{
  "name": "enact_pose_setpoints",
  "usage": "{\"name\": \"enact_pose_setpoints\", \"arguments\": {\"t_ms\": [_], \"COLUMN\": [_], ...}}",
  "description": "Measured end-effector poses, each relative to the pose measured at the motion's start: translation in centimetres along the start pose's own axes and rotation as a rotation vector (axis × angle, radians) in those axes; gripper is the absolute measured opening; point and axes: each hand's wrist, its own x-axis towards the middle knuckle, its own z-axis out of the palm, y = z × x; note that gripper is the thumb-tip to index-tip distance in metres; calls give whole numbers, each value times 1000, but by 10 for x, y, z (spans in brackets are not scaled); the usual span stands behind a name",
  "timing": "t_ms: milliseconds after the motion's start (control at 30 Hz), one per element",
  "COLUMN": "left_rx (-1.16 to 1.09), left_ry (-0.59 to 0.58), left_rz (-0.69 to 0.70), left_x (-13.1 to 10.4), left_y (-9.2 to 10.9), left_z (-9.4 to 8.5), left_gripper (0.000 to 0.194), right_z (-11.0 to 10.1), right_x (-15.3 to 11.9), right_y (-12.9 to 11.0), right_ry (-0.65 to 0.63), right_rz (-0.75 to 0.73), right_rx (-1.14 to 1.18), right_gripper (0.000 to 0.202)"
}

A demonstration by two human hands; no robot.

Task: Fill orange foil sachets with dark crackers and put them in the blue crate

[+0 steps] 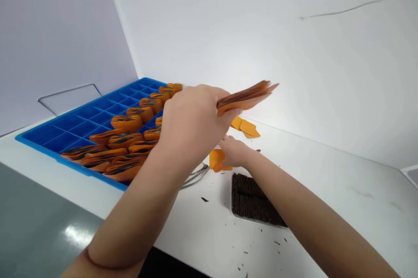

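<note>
My left hand [192, 116] is raised over the right side of a blue compartment tray [70, 123]. It is closed on a thin bundle of orange paper envelopes [250, 97], whose loose ends fan out to the right. Lower and farther right, my right hand [235, 152] reaches to the white table, its fingers partly stretched out and partly hidden behind my left hand. Beside and partly under it lie orange paper pieces [216, 159]; whether the fingers grip one is unclear. Orange bundles [126, 122] with dark insides stand in rows in the tray.
A clear tray of thin dark brown slices [250, 199] sits partly under my right forearm. More orange pieces [248, 127] lie near the white wall [277, 42]. Dark crumbs [204, 199] dot the table, and a pale round object with a metallic rim [196, 175] shows behind my left wrist.
</note>
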Motion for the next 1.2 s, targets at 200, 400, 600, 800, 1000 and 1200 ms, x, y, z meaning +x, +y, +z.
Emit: {"name": "enact_pose_setpoints", "arguments": {"t_ms": [200, 400, 600, 800, 1000, 1200], "left_rx": [-58, -93, -129, -136, -318, -413], "left_ry": [4, -37, -68, -104, -320, -531], "left_rz": [26, 56, 23, 102, 211, 248], "left_x": [-1, -4, -3, -1, -11, -15], "left_y": [-8, -6, -3, -3, 10, 19], "left_z": [-8, -8, -10, -1, 5, 21], "left_gripper": [21, 23, 23, 25, 19, 25], "right_z": [7, 9, 3, -17, -12, -2], "right_x": [-11, -11, -28, -113, -143, -129], "right_y": [-7, 4, 30, 44, 22, 15], "right_ry": [-129, -84, 225, 767, 1139, 1408], "right_rz": [182, 389, 392, -50, -576, -478], "right_rx": [-94, -45, 251, 678, 922, 690], "right_gripper": [41, 35, 32, 32, 18, 28]}}
